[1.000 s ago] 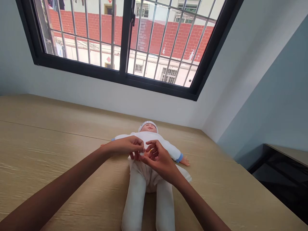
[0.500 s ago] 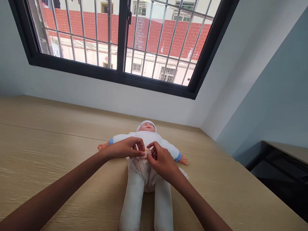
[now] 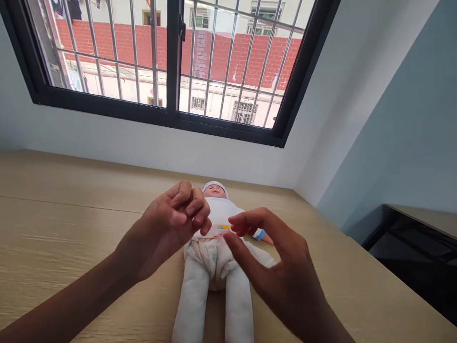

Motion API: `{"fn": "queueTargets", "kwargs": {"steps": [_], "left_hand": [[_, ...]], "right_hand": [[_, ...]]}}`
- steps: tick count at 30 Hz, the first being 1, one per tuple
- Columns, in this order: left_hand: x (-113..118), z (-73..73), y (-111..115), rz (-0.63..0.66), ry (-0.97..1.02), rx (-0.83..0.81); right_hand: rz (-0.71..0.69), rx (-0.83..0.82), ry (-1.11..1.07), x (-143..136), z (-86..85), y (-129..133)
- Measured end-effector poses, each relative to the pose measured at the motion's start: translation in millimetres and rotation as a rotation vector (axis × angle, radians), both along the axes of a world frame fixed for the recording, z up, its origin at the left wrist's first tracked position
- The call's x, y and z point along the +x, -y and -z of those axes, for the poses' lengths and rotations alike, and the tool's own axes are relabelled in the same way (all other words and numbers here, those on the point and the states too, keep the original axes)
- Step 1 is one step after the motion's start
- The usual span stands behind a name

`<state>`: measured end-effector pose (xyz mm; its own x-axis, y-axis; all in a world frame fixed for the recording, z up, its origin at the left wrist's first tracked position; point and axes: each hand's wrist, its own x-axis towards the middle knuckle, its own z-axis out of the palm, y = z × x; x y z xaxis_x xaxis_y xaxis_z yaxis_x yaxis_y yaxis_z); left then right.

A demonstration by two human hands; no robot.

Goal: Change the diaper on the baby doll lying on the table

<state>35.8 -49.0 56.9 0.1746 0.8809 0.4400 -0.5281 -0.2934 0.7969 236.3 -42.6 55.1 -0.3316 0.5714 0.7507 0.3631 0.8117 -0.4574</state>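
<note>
A baby doll (image 3: 214,212) in a white top and white cap lies on its back, legs toward me. Around its hips is a white diaper (image 3: 210,252), whose side flares out at the right. A yellow and pink print shows on the top just above it. My left hand (image 3: 171,228) is raised over the doll's arm, fingers loosely curled and slightly apart, with nothing seen in them. Above the diaper's right side, my right hand (image 3: 274,257) has its thumb and index finger parted and holds nothing visible. The doll's arm at the left is hidden behind my left hand.
The doll lies on a light wooden tabletop (image 3: 89,238). Beyond it are a white wall (image 3: 143,140) and a dark-framed window (image 3: 173,71) with metal bars. A dark, glossy piece of furniture (image 3: 414,252) stands at the right.
Both hands have come away from the diaper's waist and risen toward me, moving apart. Their pinching fingers have loosened. The view has shifted slightly.
</note>
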Motion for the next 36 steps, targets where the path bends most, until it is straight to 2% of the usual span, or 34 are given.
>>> {"fn": "queueTargets", "kwargs": {"steps": [3,7,13,19,32,34,36], "left_hand": [[6,2.3,11,0.063,0.001,0.036],[8,6.8,16,0.108,-0.014,0.085],[6,8.6,24,0.119,-0.09,0.185],[5,7.7,33,0.123,-0.111,0.187],[8,11.3,31,0.179,-0.069,0.181],[10,10.6,32,0.136,-0.085,0.174],[11,9.8,35,0.032,-0.138,0.191]], "right_hand": [[-0.005,0.181,0.003,-1,0.5,15],[-0.013,0.264,0.026,-1,-0.4,22],[-0.018,0.261,0.008,0,-2.9,29],[-0.056,0.302,0.034,-2,-3.7,31],[-0.046,0.308,0.046,-2,-1.1,32],[-0.039,0.303,0.037,-1,-2.1,33],[-0.025,0.289,0.028,0,-3.7,34]]}}
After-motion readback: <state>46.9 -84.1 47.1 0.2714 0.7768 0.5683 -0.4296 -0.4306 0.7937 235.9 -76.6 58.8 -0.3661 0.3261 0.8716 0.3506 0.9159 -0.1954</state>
